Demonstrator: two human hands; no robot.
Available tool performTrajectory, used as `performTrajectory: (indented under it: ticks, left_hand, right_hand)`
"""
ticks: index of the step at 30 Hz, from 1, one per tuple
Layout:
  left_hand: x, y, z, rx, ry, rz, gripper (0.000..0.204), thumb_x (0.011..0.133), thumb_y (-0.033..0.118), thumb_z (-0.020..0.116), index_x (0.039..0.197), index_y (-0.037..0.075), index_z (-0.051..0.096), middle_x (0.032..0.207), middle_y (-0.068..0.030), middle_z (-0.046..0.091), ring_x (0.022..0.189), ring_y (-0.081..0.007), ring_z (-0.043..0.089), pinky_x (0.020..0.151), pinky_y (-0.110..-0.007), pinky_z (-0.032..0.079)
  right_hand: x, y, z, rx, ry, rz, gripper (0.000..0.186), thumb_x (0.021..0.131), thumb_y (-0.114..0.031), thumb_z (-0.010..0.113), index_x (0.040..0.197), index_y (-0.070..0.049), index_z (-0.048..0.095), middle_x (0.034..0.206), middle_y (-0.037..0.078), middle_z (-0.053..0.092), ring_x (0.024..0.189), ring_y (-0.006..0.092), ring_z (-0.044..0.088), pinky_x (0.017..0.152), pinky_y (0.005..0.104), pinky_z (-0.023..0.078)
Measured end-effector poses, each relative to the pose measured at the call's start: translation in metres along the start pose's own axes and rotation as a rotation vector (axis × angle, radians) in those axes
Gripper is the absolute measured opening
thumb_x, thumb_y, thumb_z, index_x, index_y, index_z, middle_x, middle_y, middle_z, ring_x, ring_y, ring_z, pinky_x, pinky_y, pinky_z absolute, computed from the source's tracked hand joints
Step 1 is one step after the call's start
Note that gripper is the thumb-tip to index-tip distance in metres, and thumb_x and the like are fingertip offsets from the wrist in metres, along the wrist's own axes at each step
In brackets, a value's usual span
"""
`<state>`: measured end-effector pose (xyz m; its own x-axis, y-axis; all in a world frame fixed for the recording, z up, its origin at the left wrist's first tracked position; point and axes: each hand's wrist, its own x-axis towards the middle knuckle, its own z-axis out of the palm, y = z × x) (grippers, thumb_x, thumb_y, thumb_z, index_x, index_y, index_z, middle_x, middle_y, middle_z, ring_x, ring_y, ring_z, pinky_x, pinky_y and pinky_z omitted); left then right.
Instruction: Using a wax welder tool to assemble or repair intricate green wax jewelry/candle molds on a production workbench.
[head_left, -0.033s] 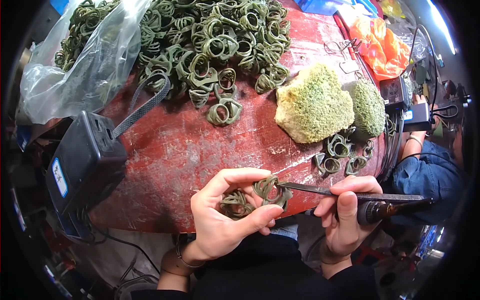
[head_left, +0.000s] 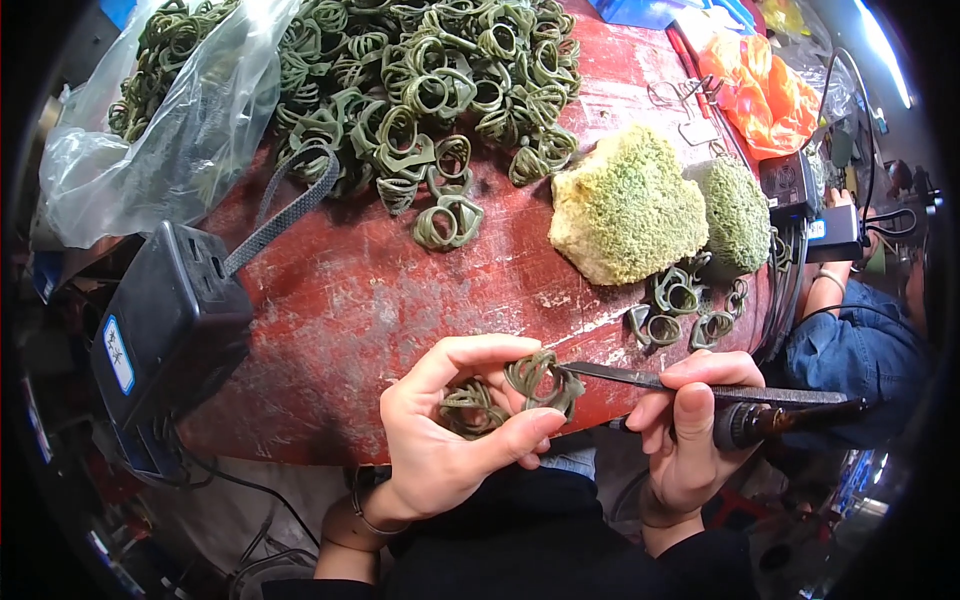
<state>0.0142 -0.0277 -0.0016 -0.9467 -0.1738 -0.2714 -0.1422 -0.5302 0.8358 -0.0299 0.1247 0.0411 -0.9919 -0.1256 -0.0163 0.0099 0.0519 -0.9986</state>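
My left hand (head_left: 445, 445) is closed around green openwork wax-like ring pieces (head_left: 468, 408); one of them (head_left: 532, 378) is held up between thumb and fingers. My right hand (head_left: 700, 430) grips a thin dark flat blade-like tool (head_left: 610, 373), its tip at that upper piece. A black and brown cylindrical tool (head_left: 745, 425) lies along my right fingers; whether it is also held I cannot tell. Beyond my right hand, several loose green rings (head_left: 678, 298) lie on the worn red tabletop (head_left: 340, 310).
A large heap of green rings (head_left: 430, 90), plastic bag (head_left: 120, 180), black strapped box (head_left: 170, 330), two granule-crusted blocks (head_left: 625, 210) (head_left: 735, 215), orange bag (head_left: 750, 90), black devices (head_left: 835, 230) with cables. At the right, another person's arm (head_left: 840, 340) in a blue sleeve.
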Motion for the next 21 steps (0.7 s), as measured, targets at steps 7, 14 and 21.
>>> performTrajectory:
  ticks: [7, 14, 21]
  left_hand:
    - [-0.001, 0.0, -0.001, 0.003, -0.016, 0.018, 0.037, 0.071, -0.005, 0.068, 0.105, -0.004, 0.053, 0.072, -0.0061, 0.059, 0.057, -0.0084, 0.058, 0.05, -0.019, 0.048]
    - [-0.002, 0.004, -0.002, -0.073, -0.069, -0.005, 0.034, 0.079, -0.005, 0.056, 0.113, -0.003, 0.053, 0.087, -0.0098, 0.057, 0.061, -0.0102, 0.057, 0.049, -0.019, 0.048]
    - [0.002, 0.0, -0.002, 0.146, -0.172, 0.106, 0.031, 0.082, -0.006, 0.051, 0.112, 0.002, 0.057, 0.105, -0.0099, 0.049, 0.07, -0.0079, 0.054, 0.051, -0.017, 0.045]
  right_hand:
    - [-0.003, -0.002, -0.001, 0.006, 0.105, -0.108, 0.027, 0.085, -0.027, 0.058, 0.084, -0.001, 0.05, 0.062, 0.011, 0.058, 0.044, 0.0075, 0.046, 0.042, 0.0186, 0.037]
    - [-0.003, -0.004, -0.009, -0.1, 0.092, 0.137, 0.02, 0.083, -0.017, 0.06, 0.072, 0.0, 0.057, 0.056, 0.003, 0.053, 0.041, 0.0053, 0.045, 0.039, 0.0199, 0.033]
    - [0.002, -0.009, -0.001, 0.179, -0.33, 0.452, 0.02, 0.085, -0.004, 0.053, 0.104, 0.002, 0.056, 0.064, 0.001, 0.056, 0.046, 0.0033, 0.045, 0.04, 0.0178, 0.034]
